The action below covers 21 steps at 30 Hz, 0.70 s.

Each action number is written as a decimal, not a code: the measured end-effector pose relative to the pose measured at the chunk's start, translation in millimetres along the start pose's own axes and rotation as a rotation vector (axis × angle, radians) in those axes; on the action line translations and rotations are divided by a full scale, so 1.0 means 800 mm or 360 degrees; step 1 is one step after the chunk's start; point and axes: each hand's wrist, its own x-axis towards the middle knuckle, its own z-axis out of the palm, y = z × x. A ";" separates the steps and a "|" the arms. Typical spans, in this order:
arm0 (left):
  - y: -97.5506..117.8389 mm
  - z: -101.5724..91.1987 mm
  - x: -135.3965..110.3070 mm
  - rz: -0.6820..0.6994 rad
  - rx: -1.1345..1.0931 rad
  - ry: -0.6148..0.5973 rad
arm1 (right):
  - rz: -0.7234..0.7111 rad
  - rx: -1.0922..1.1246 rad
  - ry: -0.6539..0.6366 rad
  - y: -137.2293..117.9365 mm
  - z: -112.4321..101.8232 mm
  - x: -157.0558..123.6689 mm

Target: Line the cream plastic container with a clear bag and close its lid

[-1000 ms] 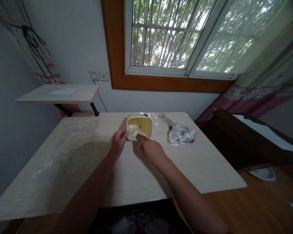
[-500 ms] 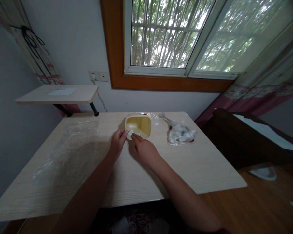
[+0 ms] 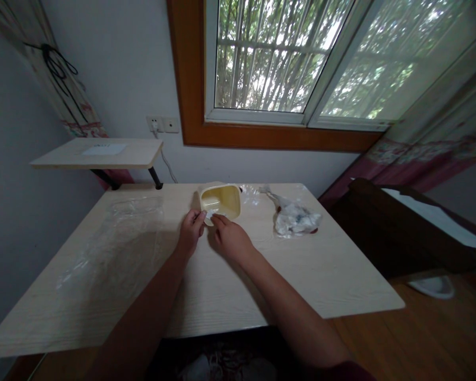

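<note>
A pale yellow plastic container with rounded corners sits tilted near the back edge of the table, its opening facing me. My left hand grips its front left corner between thumb and fingers. A small white piece of tissue or paper lies against the container's near rim, between both hands. My right hand presses its bent fingers on that white piece. Its exact kind cannot be made out, and the fingertips partly cover it.
A knotted clear plastic bag with whitish contents lies right of the container. A flat clear plastic sheet covers part of the table at left. A raised shelf stands at the back left. Behind is a window.
The container has turned and tilted slightly, shifting a little left. My right hand has moved slightly left along its rim, and its fingers are more bent. The view has shifted slightly.
</note>
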 end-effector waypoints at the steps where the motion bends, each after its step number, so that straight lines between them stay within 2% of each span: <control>1: 0.000 0.000 0.001 0.0007 -0.0017 -0.0006 | -0.0001 0.0010 0.0000 0.001 0.001 0.000; 9: -0.005 -0.001 0.005 0.0012 -0.0003 -0.0026 | 0.0016 0.0016 -0.0031 0.011 0.001 -0.008; 17: 0.006 0.004 0.002 -0.0034 0.0006 0.0009 | 0.0296 -0.0199 -0.0072 0.031 -0.010 -0.016; 21: 0.006 0.005 0.000 -0.0028 0.0053 0.0009 | 0.0340 -0.0156 -0.0086 0.023 -0.008 -0.019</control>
